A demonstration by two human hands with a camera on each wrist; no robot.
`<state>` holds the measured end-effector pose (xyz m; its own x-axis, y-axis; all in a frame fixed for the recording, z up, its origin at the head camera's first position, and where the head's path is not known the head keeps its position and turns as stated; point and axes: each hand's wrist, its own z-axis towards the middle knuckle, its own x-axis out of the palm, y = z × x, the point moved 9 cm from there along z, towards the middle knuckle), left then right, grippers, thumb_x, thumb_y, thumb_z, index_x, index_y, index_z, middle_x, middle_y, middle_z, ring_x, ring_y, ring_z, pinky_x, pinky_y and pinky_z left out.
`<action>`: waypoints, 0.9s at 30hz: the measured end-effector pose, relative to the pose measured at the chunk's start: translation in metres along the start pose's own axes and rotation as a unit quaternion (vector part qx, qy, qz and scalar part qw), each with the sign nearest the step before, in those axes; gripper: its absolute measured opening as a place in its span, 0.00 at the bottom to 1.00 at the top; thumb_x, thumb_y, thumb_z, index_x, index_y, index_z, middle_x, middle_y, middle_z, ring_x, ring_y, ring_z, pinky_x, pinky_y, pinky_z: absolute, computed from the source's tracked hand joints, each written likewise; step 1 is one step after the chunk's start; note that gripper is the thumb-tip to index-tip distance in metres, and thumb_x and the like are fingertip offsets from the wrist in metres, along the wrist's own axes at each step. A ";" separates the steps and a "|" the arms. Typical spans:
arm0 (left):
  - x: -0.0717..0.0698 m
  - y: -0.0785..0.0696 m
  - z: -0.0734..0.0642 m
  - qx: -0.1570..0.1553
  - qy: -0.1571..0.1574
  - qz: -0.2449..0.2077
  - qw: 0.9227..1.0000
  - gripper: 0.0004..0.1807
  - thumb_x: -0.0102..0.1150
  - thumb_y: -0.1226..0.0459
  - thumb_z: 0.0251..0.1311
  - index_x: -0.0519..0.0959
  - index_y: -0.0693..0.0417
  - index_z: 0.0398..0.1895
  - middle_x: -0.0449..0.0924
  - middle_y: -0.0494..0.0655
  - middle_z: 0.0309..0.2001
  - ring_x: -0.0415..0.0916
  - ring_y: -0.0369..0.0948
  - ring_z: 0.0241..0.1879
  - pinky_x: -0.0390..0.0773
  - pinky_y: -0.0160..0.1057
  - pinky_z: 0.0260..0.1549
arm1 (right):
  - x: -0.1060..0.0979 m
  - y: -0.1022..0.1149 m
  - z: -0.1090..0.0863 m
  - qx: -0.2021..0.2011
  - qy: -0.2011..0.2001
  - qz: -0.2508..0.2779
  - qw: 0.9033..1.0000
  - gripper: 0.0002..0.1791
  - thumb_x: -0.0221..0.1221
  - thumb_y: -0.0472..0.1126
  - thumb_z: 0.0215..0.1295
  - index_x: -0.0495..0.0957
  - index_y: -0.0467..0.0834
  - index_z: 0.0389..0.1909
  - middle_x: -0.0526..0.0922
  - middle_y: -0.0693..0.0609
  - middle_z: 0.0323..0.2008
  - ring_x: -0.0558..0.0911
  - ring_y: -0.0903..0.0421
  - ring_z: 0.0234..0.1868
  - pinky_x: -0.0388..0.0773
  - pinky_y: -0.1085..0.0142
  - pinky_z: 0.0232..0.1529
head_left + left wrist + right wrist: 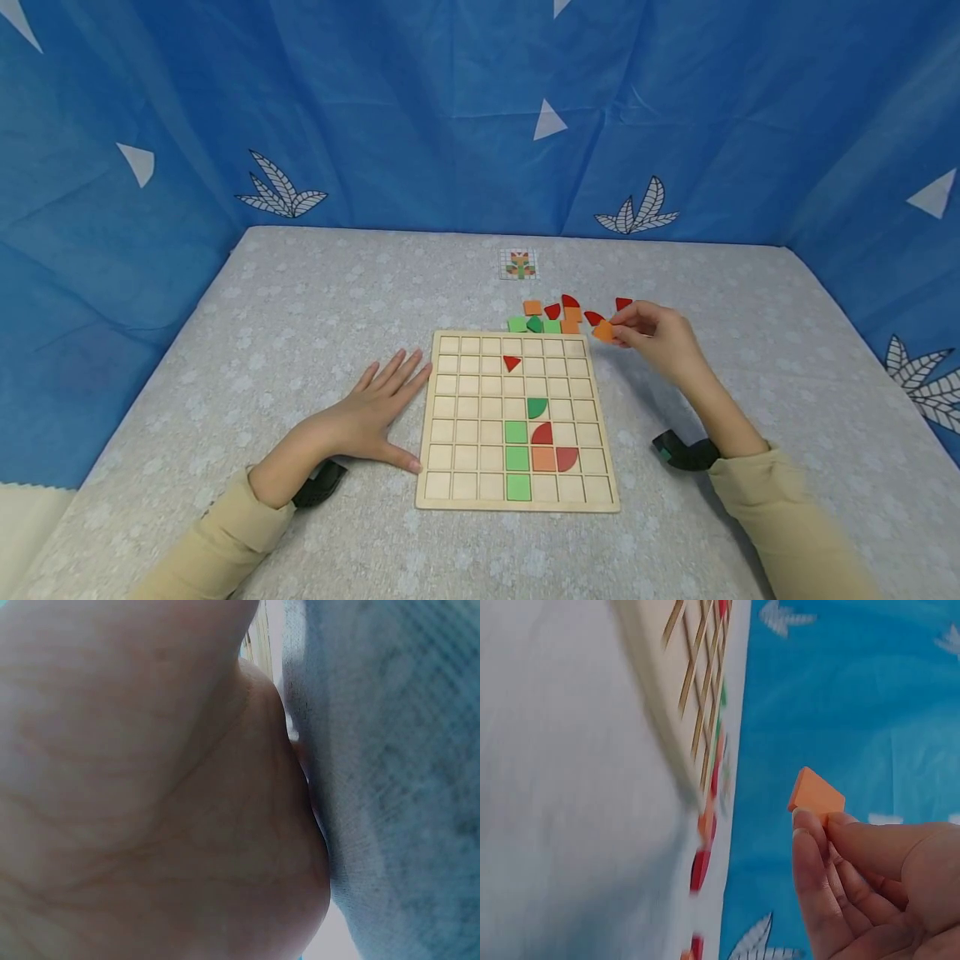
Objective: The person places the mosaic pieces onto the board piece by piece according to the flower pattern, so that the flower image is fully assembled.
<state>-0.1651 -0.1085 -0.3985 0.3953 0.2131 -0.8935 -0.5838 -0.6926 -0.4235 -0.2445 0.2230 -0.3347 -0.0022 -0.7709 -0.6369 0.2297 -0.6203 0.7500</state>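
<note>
A wooden grid board lies flat on the table, with light green squares, an orange square, red quarter circles, a green quarter circle and a red triangle in its cells. My left hand rests on the cloth with its fingers spread, thumb and fingertips right at the board's left edge. Off the board's far right corner, my right hand pinches an orange square tile between thumb and fingers. The palm fills most of the left wrist view.
Behind the board's far edge lie loose tiles: orange squares, light green squares, a dark green piece and red pieces. A small pattern card lies beyond them. A blue curtain hangs behind the table.
</note>
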 end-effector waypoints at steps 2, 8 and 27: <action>0.000 0.000 0.000 0.000 0.000 0.001 1.000 0.69 0.58 0.29 0.38 0.37 0.58 0.74 0.27 0.58 0.73 0.22 0.54 0.69 0.27 0.59 0.61 | 0.014 0.013 0.000 -0.011 0.022 0.016 1.000 0.04 0.61 0.30 0.60 0.79 0.35 0.35 0.82 0.43 0.32 0.82 0.52 0.29 0.80 0.63 0.31; 0.001 0.001 -0.001 0.001 -0.002 -0.003 1.000 0.69 0.58 0.29 0.39 0.37 0.58 0.74 0.27 0.58 0.73 0.22 0.54 0.69 0.27 0.59 0.61 | 0.054 0.040 -0.002 -0.029 0.092 0.048 0.994 0.04 0.60 0.27 0.59 0.79 0.34 0.36 0.82 0.44 0.33 0.83 0.51 0.31 0.80 0.60 0.33; 0.001 0.001 0.000 0.000 -0.001 -0.002 1.000 0.69 0.58 0.29 0.38 0.37 0.58 0.74 0.26 0.57 0.73 0.22 0.53 0.69 0.27 0.59 0.61 | 0.123 0.059 -0.011 -0.091 0.209 0.022 0.973 0.01 0.62 0.34 0.61 0.81 0.40 0.33 0.79 0.57 0.26 0.76 0.59 0.23 0.75 0.66 0.26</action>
<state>-0.1653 -0.1090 -0.3997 0.3957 0.2178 -0.8922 -0.5823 -0.6917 -0.4272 -0.2205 0.0933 -0.3708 0.3993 -0.6461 -0.6505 0.3891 -0.5230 0.7583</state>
